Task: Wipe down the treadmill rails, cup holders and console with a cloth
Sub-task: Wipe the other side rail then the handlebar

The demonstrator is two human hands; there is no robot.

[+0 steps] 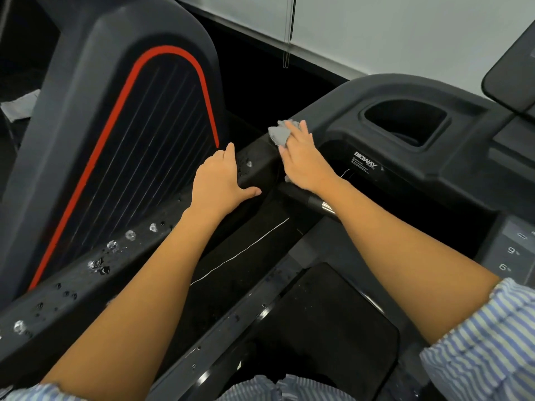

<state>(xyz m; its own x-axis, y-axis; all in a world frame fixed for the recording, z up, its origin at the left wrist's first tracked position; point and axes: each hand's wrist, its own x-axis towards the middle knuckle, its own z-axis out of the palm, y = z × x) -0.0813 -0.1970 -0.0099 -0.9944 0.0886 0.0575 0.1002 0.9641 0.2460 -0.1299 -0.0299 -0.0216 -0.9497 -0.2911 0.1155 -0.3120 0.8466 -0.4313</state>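
Right hand (304, 160) presses a grey cloth (280, 134) onto the rail (257, 166); left hand (223, 183) rests flat, released. Cup holder (405, 120) at two o'clock, contents too dark to tell.

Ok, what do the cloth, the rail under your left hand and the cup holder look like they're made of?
The cloth: soft grey fabric, probably microfibre; it bunches under the right hand. The rail: matte black, likely hard plastic or a coated surface, since water droplets bead on it; the left hand rests flat on it. The cup holder: dark grey moulded plastic, low sheen, rounded seamless edges.
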